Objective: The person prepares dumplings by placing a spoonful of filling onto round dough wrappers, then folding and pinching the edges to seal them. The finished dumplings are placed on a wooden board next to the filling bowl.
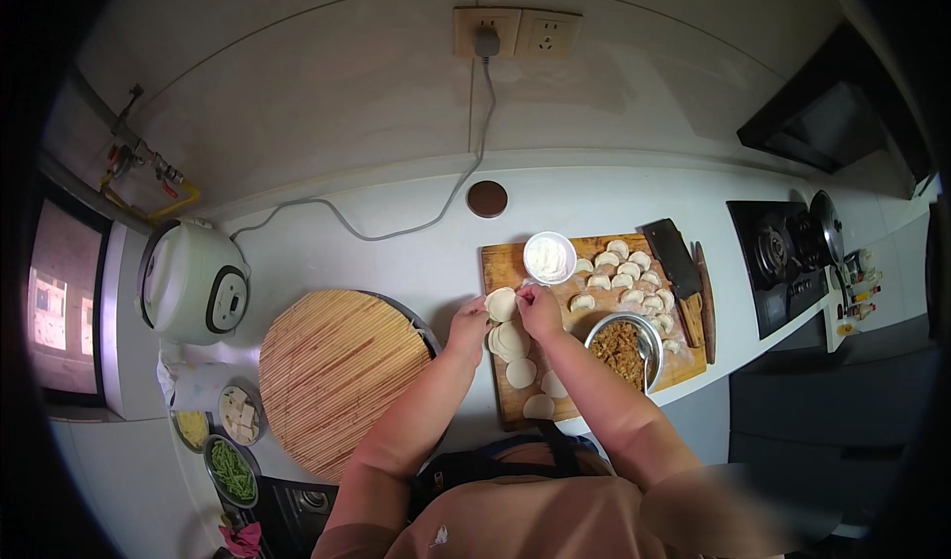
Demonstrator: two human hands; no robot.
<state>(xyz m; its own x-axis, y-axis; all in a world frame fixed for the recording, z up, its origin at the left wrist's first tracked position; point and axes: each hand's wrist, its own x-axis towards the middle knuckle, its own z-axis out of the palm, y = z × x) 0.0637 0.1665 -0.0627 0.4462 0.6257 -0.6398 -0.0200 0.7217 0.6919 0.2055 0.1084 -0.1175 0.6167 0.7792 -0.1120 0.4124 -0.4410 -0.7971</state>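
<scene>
A round dumpling wrapper is held up over the left part of a floured wooden cutting board. My left hand grips its left edge. At the opposite edge, my right hand has its fingers pinched together on the wrapper. Just beyond them stands a white bowl of flour. Below the hands lie more round wrappers, some overlapping. Several folded dumplings fill the far right of the board. A metal bowl of brown filling with a spoon sits to the right of my right forearm.
A cleaver and a rolling pin lie along the board's right edge. Left stand a round slatted bamboo tray, a white rice cooker, and bowls of tofu and green vegetables. A gas stove is far right.
</scene>
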